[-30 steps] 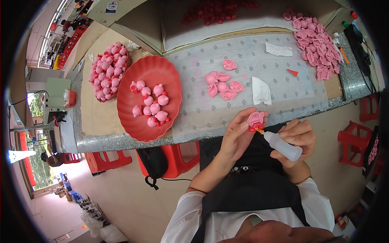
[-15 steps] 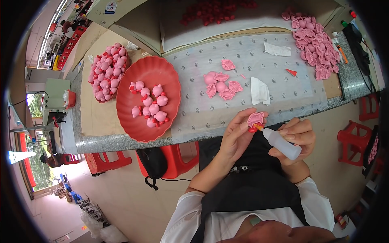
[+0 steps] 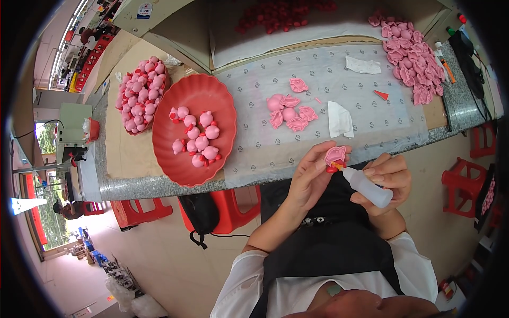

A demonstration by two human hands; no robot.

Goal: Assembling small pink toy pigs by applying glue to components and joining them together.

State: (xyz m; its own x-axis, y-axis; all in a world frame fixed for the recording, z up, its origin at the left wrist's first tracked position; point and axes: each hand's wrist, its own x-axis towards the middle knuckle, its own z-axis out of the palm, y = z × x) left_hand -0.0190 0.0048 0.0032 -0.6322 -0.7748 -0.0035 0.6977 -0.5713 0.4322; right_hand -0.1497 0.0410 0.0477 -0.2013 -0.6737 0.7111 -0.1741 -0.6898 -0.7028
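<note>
My left hand (image 3: 312, 172) holds up a small pink moulded piece (image 3: 335, 154) with a red part at its lower side, pinched between thumb and fingers beyond the table's front edge. My right hand (image 3: 388, 183) grips a translucent white squeeze bottle (image 3: 371, 189), tilted with its nozzle up and to the left. The bottle's yellow-orange tip (image 3: 338, 165) meets the red part of the piece, or comes very near it. On the covered table ahead lies a cluster of similar pink pieces (image 3: 298, 124), some ball-shaped and some hollow with frilled edges.
A scalloped red tray (image 3: 225, 153) holds several pink balls with red bits. Behind it stands a heaped basket of similar ones (image 3: 140, 95). Pink pieces are piled (image 3: 416, 63) at the far right. White tissue (image 3: 339, 120) and a red cone-shaped bit (image 3: 380, 94) lie on the cover.
The pink piece in my left hand has tipped very slightly. The bottle has shifted a touch, its nozzle staying at the red part. Nothing on the table has moved.
</note>
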